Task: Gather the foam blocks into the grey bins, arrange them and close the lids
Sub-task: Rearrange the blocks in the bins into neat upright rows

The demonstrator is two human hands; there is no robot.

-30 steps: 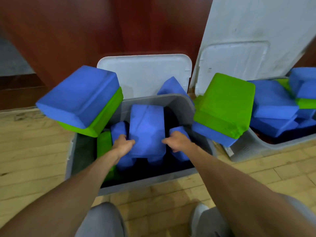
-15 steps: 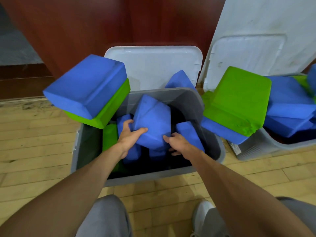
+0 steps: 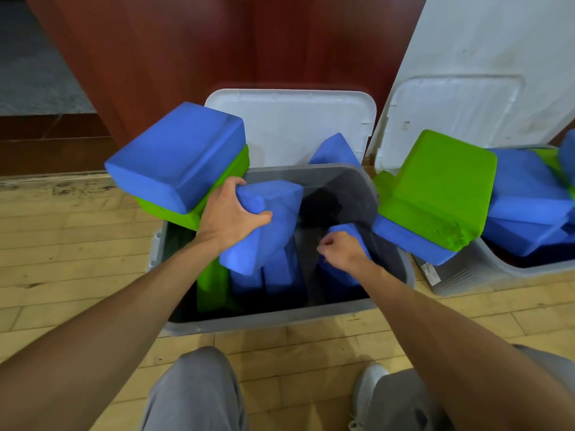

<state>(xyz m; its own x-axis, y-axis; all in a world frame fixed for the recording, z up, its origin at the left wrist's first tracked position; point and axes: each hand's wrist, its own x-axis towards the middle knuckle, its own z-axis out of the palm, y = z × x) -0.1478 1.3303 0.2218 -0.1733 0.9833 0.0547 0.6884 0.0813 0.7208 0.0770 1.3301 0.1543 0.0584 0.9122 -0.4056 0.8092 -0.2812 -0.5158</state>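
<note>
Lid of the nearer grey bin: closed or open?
Open. The white lid stands upright behind the grey bin, and blue and green foam blocks show through the bin's uncovered top.

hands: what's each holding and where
Left hand grips the raised blue block by its upper end; right hand grips the lower blue block at its top.

Left hand (image 3: 231,216) grips a tilted blue block (image 3: 267,225) over the near grey bin (image 3: 273,318). Right hand (image 3: 342,253) holds another blue block (image 3: 357,241) inside it. Blue-green stacks sit on both bin rims; white lid (image 3: 295,119) stands behind.
</note>
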